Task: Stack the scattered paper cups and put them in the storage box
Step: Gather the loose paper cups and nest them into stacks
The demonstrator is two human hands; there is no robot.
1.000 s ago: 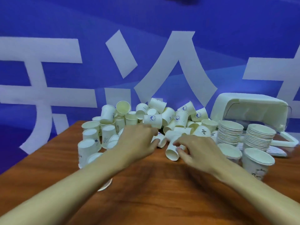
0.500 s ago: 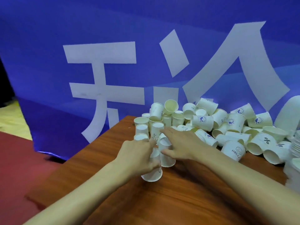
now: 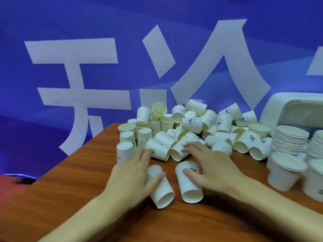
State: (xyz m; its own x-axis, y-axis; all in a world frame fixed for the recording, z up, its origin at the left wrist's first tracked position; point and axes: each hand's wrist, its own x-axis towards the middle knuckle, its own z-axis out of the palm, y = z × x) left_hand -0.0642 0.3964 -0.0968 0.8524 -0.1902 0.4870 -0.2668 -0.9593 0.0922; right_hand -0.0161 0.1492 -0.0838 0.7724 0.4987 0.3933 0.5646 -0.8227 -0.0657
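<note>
Lying tipped side by side, two paper cups (image 3: 162, 191) (image 3: 189, 186) touch the hands (image 3: 134, 177) (image 3: 215, 169).

Left hand (image 3: 132, 173) and right hand (image 3: 213, 170) bare; left forearm (image 3: 83, 213) and right forearm (image 3: 279, 203) uncovered behind each wrist to the frame edge; thumbnails (image 3: 185, 170) short, plain, unpainted.

Paper cups (image 3: 174, 137): white to cream. Blue-emblem cup (image 3: 191, 122): round blue printed badge. Percent-sign cup (image 3: 250, 138): dark percent mark. Other cups bear dark lettering or faint line drawings. Desk (image 3: 83, 193): reddish-brown wood grain. Backdrop (image 3: 87, 23): deep blue, large white characters. Storage box (image 3: 288, 103): off-white. Floor (image 3: 10, 184): red.
</note>
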